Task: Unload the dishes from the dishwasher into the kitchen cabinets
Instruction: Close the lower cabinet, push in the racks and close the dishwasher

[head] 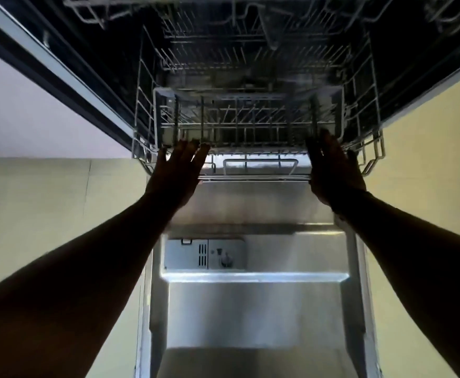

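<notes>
The lower rack (250, 126) shows no dishes, so unloading looks nearly finished; judging by that, sliding it in remains. Left hand (178, 170) and right hand (333, 170) rest flat, fingers straight, against the rack's front edge, holding nothing.

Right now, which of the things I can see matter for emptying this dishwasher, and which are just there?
Part of the job:
lower rack, showing no dishes
left hand and right hand, fingers straight at its front edge
open door

Just there:
detergent dispenser
floor
</notes>
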